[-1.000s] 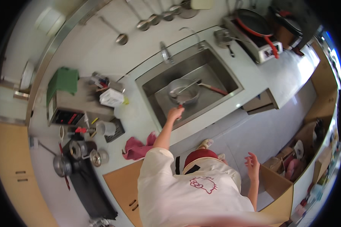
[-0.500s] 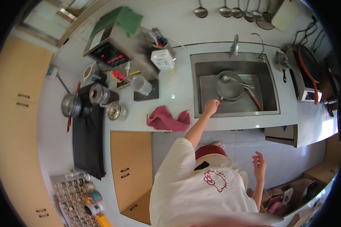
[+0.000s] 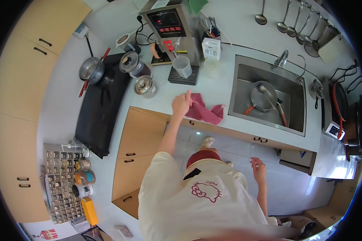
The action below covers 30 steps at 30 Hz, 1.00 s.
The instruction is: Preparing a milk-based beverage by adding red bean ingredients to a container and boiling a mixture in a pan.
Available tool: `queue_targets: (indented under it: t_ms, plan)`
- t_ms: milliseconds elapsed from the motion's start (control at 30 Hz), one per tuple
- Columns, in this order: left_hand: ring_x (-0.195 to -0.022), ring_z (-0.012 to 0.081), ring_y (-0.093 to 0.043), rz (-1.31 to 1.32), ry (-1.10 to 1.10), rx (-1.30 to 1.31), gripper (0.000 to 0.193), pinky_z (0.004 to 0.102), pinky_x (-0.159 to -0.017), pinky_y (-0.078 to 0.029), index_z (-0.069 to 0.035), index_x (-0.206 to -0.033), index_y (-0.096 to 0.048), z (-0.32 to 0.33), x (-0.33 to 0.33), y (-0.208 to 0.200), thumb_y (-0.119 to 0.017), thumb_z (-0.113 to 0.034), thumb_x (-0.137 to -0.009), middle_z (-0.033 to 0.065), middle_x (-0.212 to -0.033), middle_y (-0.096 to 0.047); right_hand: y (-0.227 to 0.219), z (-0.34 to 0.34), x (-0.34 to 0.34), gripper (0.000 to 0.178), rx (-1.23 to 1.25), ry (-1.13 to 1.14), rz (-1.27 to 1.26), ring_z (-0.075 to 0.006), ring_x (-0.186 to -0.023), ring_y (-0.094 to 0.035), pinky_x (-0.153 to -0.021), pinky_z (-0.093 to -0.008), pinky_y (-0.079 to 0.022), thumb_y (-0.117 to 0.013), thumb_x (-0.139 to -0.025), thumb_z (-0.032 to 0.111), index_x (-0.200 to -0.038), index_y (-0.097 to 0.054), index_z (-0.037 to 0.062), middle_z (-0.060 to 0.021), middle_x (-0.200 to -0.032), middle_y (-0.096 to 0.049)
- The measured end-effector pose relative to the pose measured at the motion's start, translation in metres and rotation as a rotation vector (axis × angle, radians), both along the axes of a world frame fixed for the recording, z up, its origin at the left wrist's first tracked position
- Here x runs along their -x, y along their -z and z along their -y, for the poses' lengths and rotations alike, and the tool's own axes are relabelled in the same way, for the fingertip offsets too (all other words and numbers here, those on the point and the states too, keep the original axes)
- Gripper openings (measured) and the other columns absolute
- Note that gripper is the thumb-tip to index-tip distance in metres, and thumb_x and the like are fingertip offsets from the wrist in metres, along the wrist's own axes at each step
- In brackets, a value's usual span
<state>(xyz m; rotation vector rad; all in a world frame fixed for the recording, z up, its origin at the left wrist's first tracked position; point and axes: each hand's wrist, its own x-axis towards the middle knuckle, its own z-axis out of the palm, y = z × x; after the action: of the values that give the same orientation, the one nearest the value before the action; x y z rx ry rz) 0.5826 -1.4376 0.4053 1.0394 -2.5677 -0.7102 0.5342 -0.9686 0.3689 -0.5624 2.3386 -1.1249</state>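
Note:
My left hand [image 3: 181, 104] is over the left end of a crumpled dark pink cloth [image 3: 205, 111] on the counter's front edge. Its thumb sticks out toward the back; the other fingers are mostly hidden, and whether they grip the cloth cannot be seen. Low at my right side hangs my right hand [image 3: 259, 168], empty, its fingers loosely bent and apart. In the steel sink [image 3: 238, 86] lies a round metal pan [image 3: 262, 101] with a reddish handle [image 3: 249, 109]. A ladle [image 3: 265, 90] rests in it, and a wooden-handled utensil [image 3: 283, 115] lies beside it.
Behind the cloth, a clear plastic cup [image 3: 182, 66] stands on a dispenser's drip tray [image 3: 184, 76]. Glass jars [image 3: 145, 86] are left of my hand. A long black board [image 3: 100, 108] covers the left counter. A faucet [image 3: 281, 60] rises behind the sink; a red-rimmed pan [image 3: 340, 102] sits far right.
My left hand has let go of the pan's handle and moved left to the cloth. The pan stays in the sink. The view has swung left; my right hand still hangs low.

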Motion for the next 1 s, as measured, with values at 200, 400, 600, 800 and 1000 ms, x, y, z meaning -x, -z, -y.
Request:
queue_targets:
  t_ms: [200,400,600,800,1000]
  plan:
    - [-0.093,0.0331,-0.057,-0.653,0.123,0.53,0.019,0.04,-0.079,-0.045,-0.004,-0.098,-0.057,0.114,0.041,-0.108,-0.06,-0.014,-0.082,0.0159,-0.1,-0.06,0.001,0.094,0.002,0.017,0.044,-0.004,-0.076,-0.0202,-0.065,-0.062,-0.055,-0.0301,-0.05,-0.054,-0.091,0.013,-0.101,-0.062,0.0022,-0.0116,-0.085,-0.066]
    - [-0.087,0.0303,-0.058,-0.541,0.35,0.525,0.018,0.037,-0.074,-0.046,-0.003,-0.097,-0.061,0.19,0.084,-0.132,-0.059,-0.017,-0.085,0.0114,-0.091,-0.061,0.0,0.216,-0.019,0.016,0.037,0.091,-0.074,-0.0209,-0.068,-0.063,-0.057,-0.03,-0.05,-0.055,-0.089,0.01,-0.103,-0.061,0.004,-0.0114,-0.086,-0.066]
    - [-0.088,0.0295,-0.06,-0.631,0.438,0.256,0.015,0.0364,-0.076,-0.048,-0.003,-0.096,-0.063,0.186,0.061,-0.101,-0.057,-0.012,-0.086,0.0118,-0.093,-0.063,-0.021,0.309,-0.042,0.017,0.092,0.065,-0.107,-0.021,-0.07,-0.064,-0.06,-0.0301,-0.052,-0.057,-0.087,0.005,-0.103,-0.06,0.0031,-0.011,-0.087,-0.066]
    - [-0.101,0.0314,-0.058,-0.721,0.403,0.253,0.02,0.0374,-0.085,-0.047,-0.003,-0.102,-0.062,0.188,0.056,-0.093,-0.058,-0.01,-0.084,0.0131,-0.103,-0.062,-0.019,0.333,-0.057,0.018,0.079,0.096,-0.094,-0.0202,-0.069,-0.064,-0.059,-0.0298,-0.051,-0.056,-0.087,0.004,-0.104,-0.06,0.0046,-0.01,-0.087,-0.066]
    - [-0.102,0.0307,-0.057,-0.747,0.383,0.216,0.021,0.0378,-0.085,-0.047,-0.003,-0.103,-0.061,0.184,0.055,-0.092,-0.057,-0.009,-0.083,0.013,-0.103,-0.062,-0.017,0.347,-0.066,0.018,0.062,0.08,-0.112,-0.0198,-0.068,-0.063,-0.058,-0.0293,-0.051,-0.055,-0.087,0.004,-0.104,-0.06,0.0056,-0.0093,-0.086,-0.066]
